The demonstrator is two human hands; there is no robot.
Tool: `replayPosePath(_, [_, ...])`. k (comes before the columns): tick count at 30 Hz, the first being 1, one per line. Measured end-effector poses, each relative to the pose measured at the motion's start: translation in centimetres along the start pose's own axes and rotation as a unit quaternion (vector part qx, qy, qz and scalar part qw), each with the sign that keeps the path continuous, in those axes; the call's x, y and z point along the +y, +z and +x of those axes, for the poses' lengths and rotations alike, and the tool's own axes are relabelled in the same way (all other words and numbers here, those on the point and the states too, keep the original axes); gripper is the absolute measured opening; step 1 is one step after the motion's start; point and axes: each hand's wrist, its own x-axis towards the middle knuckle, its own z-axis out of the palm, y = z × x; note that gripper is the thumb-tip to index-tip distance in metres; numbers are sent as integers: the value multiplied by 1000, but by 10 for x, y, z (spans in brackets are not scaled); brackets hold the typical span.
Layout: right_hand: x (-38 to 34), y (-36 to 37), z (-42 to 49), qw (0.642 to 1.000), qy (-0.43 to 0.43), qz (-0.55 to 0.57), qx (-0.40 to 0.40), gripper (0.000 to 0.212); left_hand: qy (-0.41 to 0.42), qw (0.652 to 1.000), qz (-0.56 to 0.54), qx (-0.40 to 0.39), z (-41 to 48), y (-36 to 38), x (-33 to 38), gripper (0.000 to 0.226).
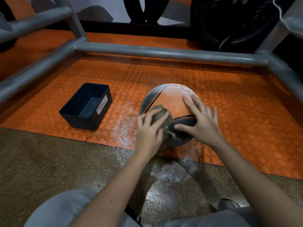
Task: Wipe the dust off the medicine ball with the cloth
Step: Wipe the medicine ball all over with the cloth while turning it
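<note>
Your left hand [148, 128] clutches the cloth [158, 111] against the ball [170, 99]. Your right hand [201, 122] lies flat on it, fingers spread. The round ball sits on the mat [164, 74], right of the bin [82, 122], its seam slanting away rightward.

Gym or training room, by the look of it. Floored with orange studded rubber tiles [164, 76] next to speckled brown matting [41, 161]. Fenced by a grey steel tube rack [164, 52], with a big black tyre [229, 22] against the pale wall [177, 12] behind. Dusty medicine ball [170, 99] resting on the tiles.
</note>
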Motion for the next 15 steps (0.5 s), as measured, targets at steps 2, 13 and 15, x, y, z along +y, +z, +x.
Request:
replayPosePath(2, [-1, 0, 1, 1000, 6, 8, -3, 92, -153, 983, -95, 18, 4, -4, -5, 53])
replayPosePath(13, [-1, 2, 1, 1000, 12, 6, -2, 90, -5, 1000, -19, -24, 7, -2, 19, 44])
replayPosePath(15, [0, 2, 0, 1000, 4, -11, -11, 90, 22, 1000, -8, -18, 11, 0, 11, 42])
